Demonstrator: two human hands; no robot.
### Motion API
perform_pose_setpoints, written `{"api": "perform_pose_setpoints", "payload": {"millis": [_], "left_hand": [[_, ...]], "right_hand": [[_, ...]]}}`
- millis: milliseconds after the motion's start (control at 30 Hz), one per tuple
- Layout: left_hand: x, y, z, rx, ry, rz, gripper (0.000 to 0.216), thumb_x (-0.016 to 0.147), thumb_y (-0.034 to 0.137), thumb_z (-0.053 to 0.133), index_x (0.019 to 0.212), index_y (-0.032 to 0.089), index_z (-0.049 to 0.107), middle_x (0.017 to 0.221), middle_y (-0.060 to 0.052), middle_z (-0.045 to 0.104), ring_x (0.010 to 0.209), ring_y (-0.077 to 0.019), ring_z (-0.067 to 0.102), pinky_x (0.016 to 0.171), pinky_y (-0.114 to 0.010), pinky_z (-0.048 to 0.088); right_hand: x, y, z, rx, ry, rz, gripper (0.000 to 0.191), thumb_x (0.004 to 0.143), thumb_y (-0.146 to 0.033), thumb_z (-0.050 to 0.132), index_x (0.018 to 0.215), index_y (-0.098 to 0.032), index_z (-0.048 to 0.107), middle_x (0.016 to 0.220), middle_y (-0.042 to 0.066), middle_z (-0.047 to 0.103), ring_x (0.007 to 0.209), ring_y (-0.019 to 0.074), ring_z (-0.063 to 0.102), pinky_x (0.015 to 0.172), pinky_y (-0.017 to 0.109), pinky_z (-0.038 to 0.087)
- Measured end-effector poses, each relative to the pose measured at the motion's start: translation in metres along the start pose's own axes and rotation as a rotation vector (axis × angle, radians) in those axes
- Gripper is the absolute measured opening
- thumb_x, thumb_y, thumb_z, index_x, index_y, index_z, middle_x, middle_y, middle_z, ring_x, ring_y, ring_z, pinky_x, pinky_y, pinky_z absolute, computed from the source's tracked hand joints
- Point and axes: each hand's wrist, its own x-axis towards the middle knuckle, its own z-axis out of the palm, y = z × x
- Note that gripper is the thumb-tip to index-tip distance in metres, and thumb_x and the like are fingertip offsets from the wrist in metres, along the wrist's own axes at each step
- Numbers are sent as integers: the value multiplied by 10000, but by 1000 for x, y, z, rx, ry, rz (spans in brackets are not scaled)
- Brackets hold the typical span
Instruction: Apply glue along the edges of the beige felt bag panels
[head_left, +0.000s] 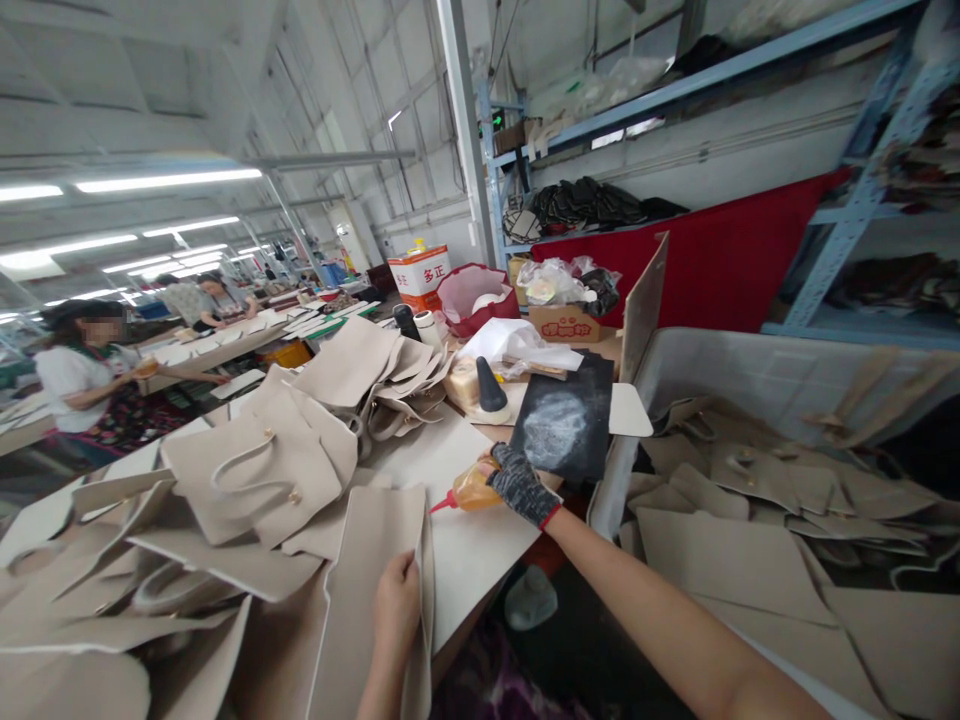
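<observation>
Squeeze bottle over the right-hand part of the bench, tipped nearly level, clear plastic with amber liquid inside, thin red nozzle aimed left, just beside the long edge of a beige panel; cannot tell whether touching. Held firmly around its base by the right hand, in a speckled grey knit glove with red cuff and bare fingertips. Left hand, bare, narrow and curled over the panel near the bench's near edge; cannot tell whether pinching or only pressing. Panel smooth and leathery, long, with a pale raw edge.

Toward the bench's left edge, a loose heap of beige bag pieces, flat and floppy, some with looped handles and small gold-coloured fittings. Toward the far right corner, a black sheet with a chalky smear, beside a dark, blunt cone. Farther back, a cardboard box full of crumpled plastic bags, and a red bowl with something white inside. Beyond the bench's right edge, a large whitish bin, filled with more beige pieces. Below the near edge, a translucent jug, contents too dim to tell
</observation>
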Motion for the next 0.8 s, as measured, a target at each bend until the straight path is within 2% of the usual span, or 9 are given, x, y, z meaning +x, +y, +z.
{"api": "perform_pose_setpoints", "payload": {"millis": [167,333,467,800], "left_hand": [[2,-5,2,9,-11,-15,477,754,281,408,1031,21,697,1075,-223,707,1048,-339,648,952,-445,482],[4,-7,4,16,-28,-16,498,768,305,411,1073,23,686,1119,-219,692,1091,-336,628,980,-442,464],[4,-7,4,21,-42,-23,507,782,300,404,1103,11,671,1136,-217,686,1108,-326,619,998,-434,449],[3,-8,5,32,-37,-25,478,794,311,422,1098,43,676,1126,-200,694,1087,-321,630,977,-434,463]], "right_hand": [[7,6,12,-49,-22,-28,83,821,-261,543,842,-190,581,841,70,638,817,216,615,806,367,510],[12,13,15,-91,-62,-73,87,834,-236,553,889,-182,595,900,73,646,877,205,617,869,351,495],[17,18,16,-127,-106,-87,89,820,-215,581,889,-168,610,877,62,652,842,199,621,851,345,501],[20,21,18,-193,-115,-35,6,818,-185,584,820,-184,589,838,48,647,816,186,614,840,326,500]]}}
